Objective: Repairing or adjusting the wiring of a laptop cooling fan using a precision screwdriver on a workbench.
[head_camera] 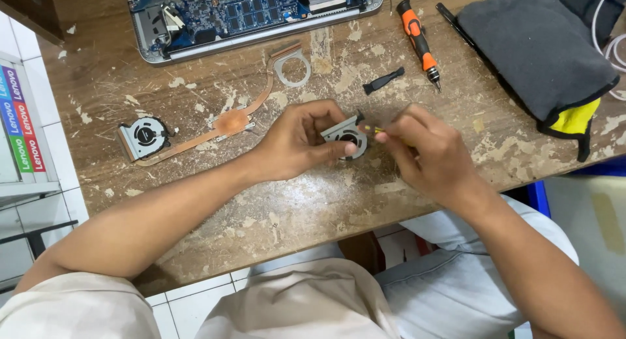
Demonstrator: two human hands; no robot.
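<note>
I see the left hand (297, 143) clamped around a small cooling fan (345, 135): flat metal housing, silver-grey, round dark rotor in the middle, one corner tab sticking up. It sits just above the counter (293, 208), roughly centre, right between both hands. The right hand (424, 153) is pinched shut on a thin tool (370, 128) with a yellowish shaft, its tip touching the fan's upper right edge. Most of the tool is hidden in the fist, so I can't tell what kind it is.

Count on the counter:
- Fans: two. The one in hand, plus a second fan (143, 137) at the left, attached to a copper heat pipe (228, 120) that runs up to a metal ring bracket (291, 65).
- Open laptop (248, 13): one, at the top edge, bottom cover off, blue board exposed.
- Orange-and-black screwdriver (419, 42): one, upper right, lying apart from the hands.
- Small black plastic piece (383, 81): one, just left of the screwdriver tip.
- Grey pouch with yellow lining (541, 52): one, far right.

The counter's surface is worn wood, with flaking paint all over.
</note>
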